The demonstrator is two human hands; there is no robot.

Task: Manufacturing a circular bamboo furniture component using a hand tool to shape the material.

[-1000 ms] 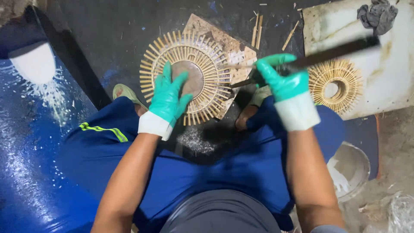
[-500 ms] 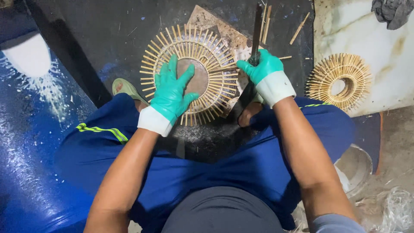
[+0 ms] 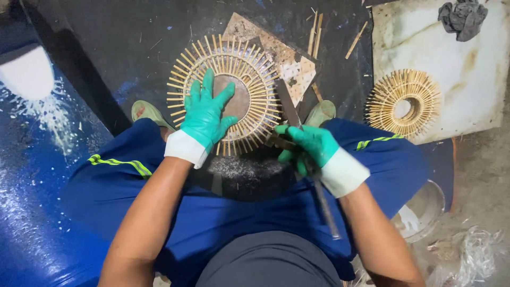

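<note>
Left hand [image 3: 204, 114] flat on stick ring [image 3: 223, 101], perhaps pressing

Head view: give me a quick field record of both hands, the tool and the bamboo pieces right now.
left hand: flat on the spoked bamboo disc, green glove
right hand: gripping a long dark blade, tip laid against the disc's right edge
second bamboo disc: on the pale board, untouched
grey rag: board's far corner
loose sticks: beyond the disc

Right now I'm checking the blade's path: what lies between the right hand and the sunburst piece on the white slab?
In the head view, between the right hand and the small sunburst piece lies the person's blue-trousered knee, then dark floor with loose sticks.
</note>
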